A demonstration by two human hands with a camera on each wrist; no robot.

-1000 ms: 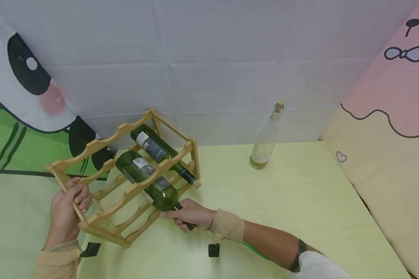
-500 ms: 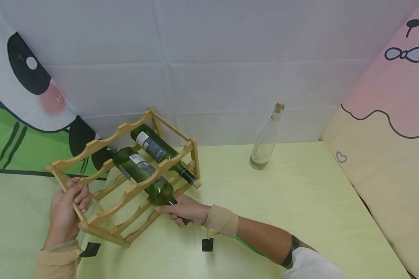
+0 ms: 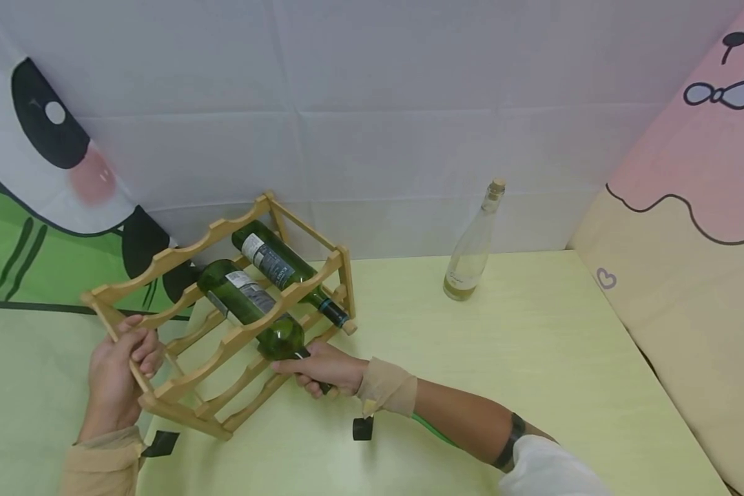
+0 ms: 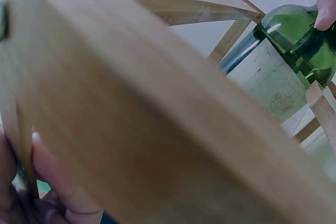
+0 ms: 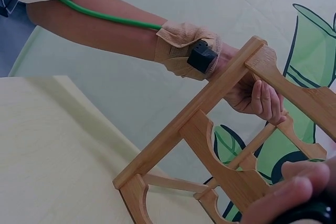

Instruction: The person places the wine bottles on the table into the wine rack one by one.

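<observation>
My left hand [image 3: 120, 365] grips an end bar of the wooden wine rack [image 3: 180, 386], its fingers curled round the wood. My right hand [image 3: 328, 368] holds a green wine bottle [image 3: 226, 284] by its dark neck, thumb stretched toward the shoulder. The bottle lies slanted across the rack's upper row, label upward, its base toward the back. Beside it a second green wine bottle [image 3: 279, 262] rests in the rack, corked neck pointing forward. In the left wrist view the rack's bar [image 4: 157, 129] fills much of the picture.
A clear corked bottle [image 3: 468, 255] with a little pale liquid stands upright at the table's back right. The pale yellow table [image 3: 502, 358] meets a white cloth backdrop [image 3: 384, 151] behind. Printed cartoon cloths hang at both sides.
My right hand has moved a little left and away from me, sliding the held wine bottle deeper into the rack. The left hand, rack and other bottles stay put.
</observation>
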